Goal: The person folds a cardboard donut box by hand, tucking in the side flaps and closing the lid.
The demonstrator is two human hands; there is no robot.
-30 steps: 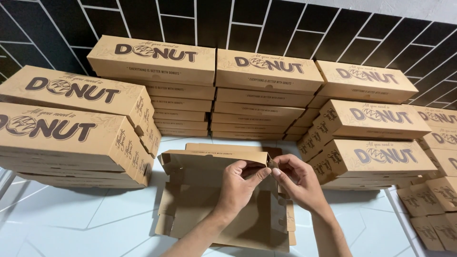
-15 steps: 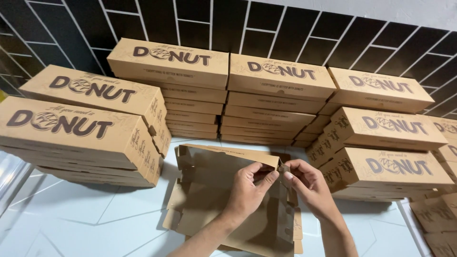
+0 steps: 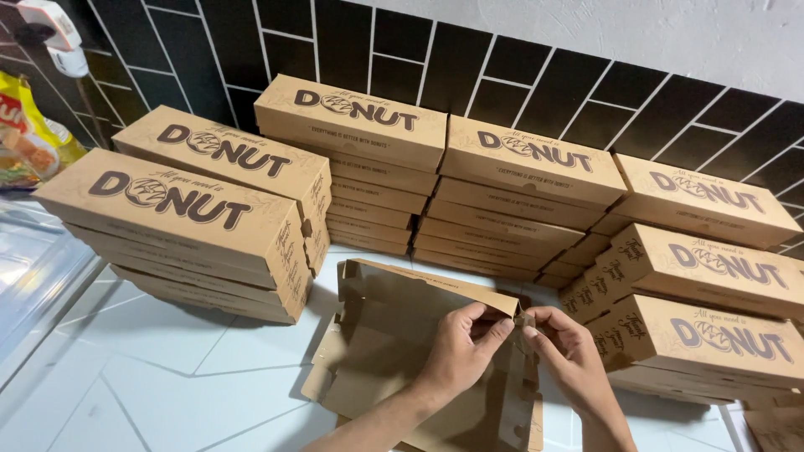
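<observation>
Both forearms come in from the bottom edge, elbows cut off. Left hand [image 3: 456,356] is palm down, knuckles up, fingers curled, thumb and forefinger pinching the far right corner of a part-folded box [image 3: 394,351]. Right hand [image 3: 569,351] meets it at the same corner, fingertips pinching the upright side flap [image 3: 523,368]; the two hands' fingertips are almost touching. Box lies open on the white tiled counter [image 3: 167,368] at bottom centre, back wall raised, left flap standing, front part flat. Its near edge and right side are hidden under the hands and wrists, and the bottom is cut by the frame; whether more flat blanks lie under it can't be told. Closed brown boxes are stacked all round: left stack [image 3: 184,226], back stack [image 3: 360,167], middle stack [image 3: 519,201], right stack [image 3: 703,293], the last cut off at the right edge. Black tiled wall [image 3: 536,67] behind. Yellow bag [image 3: 25,134] at far left, partly out of frame.
</observation>
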